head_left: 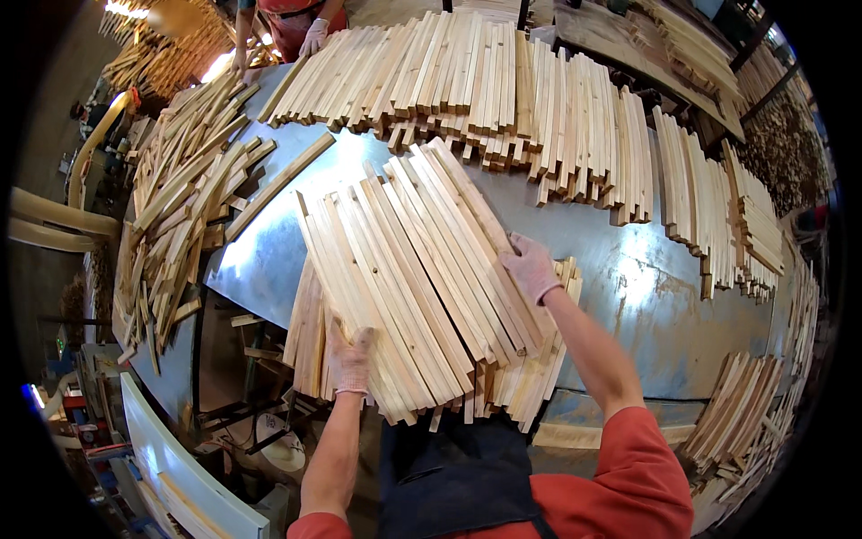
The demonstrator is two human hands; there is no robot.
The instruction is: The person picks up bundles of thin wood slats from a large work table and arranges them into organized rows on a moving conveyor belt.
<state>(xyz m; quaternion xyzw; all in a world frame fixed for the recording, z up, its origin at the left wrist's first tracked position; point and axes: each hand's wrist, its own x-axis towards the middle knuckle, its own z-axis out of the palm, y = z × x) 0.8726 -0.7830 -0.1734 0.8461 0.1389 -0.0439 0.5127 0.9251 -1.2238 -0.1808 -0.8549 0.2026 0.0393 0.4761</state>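
A wide layer of wooden strips [404, 278] lies side by side in front of me, tilted to the left at its far end. My gloved left hand [350, 357] grips its left edge near the close end, thumb on top. On the right edge, my gloved right hand [532, 268] presses the outermost strips inward, fingers curled against them. Together the two hands squeeze the layer from both sides. Beneath it, more strips [308, 337] stick out at the left and lower right. The undersides of both hands are hidden.
Long rows of stacked strips [449, 76] line the far side of the metal table [611, 269]. A jumbled heap of strips [175, 216] covers the left end. Another bundle [736, 404] sits at the lower right. Across the table stands a person with a gloved hand [314, 38].
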